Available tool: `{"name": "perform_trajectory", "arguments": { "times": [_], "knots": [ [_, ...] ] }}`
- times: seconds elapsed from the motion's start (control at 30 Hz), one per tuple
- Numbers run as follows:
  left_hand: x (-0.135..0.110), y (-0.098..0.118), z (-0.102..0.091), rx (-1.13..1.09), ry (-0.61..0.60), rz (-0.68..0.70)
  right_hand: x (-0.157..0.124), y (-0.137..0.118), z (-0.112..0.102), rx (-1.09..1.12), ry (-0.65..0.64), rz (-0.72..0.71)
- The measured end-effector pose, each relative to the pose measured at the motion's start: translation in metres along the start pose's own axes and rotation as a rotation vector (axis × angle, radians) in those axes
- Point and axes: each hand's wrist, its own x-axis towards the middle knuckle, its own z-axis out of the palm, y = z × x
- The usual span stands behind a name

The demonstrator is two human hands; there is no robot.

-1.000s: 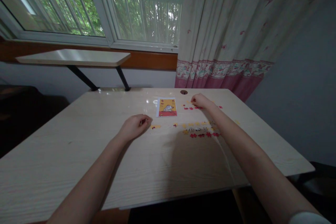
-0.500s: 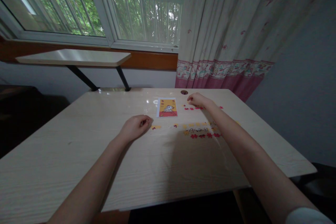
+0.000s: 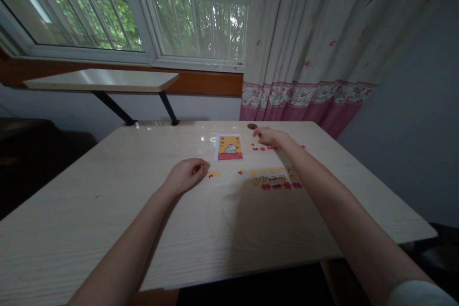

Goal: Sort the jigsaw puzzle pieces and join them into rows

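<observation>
My left hand (image 3: 184, 174) rests on the pale wooden table (image 3: 107, 210) with its fingers curled in, just left of a small yellow and red puzzle piece (image 3: 213, 174). Whether it holds anything is hidden. My right hand (image 3: 269, 136) reaches far across the table, fingers bent down onto small red puzzle pieces (image 3: 263, 147) beside a picture card (image 3: 229, 147) showing a white animal on yellow and red. Nearer me lies a cluster of yellow, white and red puzzle pieces (image 3: 274, 179) under my right forearm.
A round cable hole (image 3: 252, 126) sits at the table's far edge. Behind the table are a narrow shelf on black brackets (image 3: 103, 80), a window (image 3: 143, 9) and a flowered curtain (image 3: 308, 43). A grey wall (image 3: 412, 119) stands to the right.
My right hand has slid a little to the left along the far red pieces, toward the cable hole. My left hand has stayed where it was.
</observation>
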Motion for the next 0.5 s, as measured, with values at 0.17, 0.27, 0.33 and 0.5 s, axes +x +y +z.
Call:
{"name": "perform_trajectory", "arguments": {
  "times": [0.17,0.27,0.33,0.5],
  "knots": [
    [0.0,0.0,0.0,-0.024,0.003,0.017,0.002,-0.002,-0.004,-0.001,-0.03,-0.003],
    [0.0,0.001,0.0,-0.015,-0.003,0.013,0.001,-0.002,-0.005,0.019,-0.034,-0.002],
    [0.0,0.001,0.0,-0.008,-0.006,0.01,0.0,0.001,-0.004,0.04,-0.018,-0.003],
    [0.0,-0.001,0.001,-0.007,-0.015,0.013,-0.009,0.025,-0.006,0.071,0.062,0.049]
  ]
}}
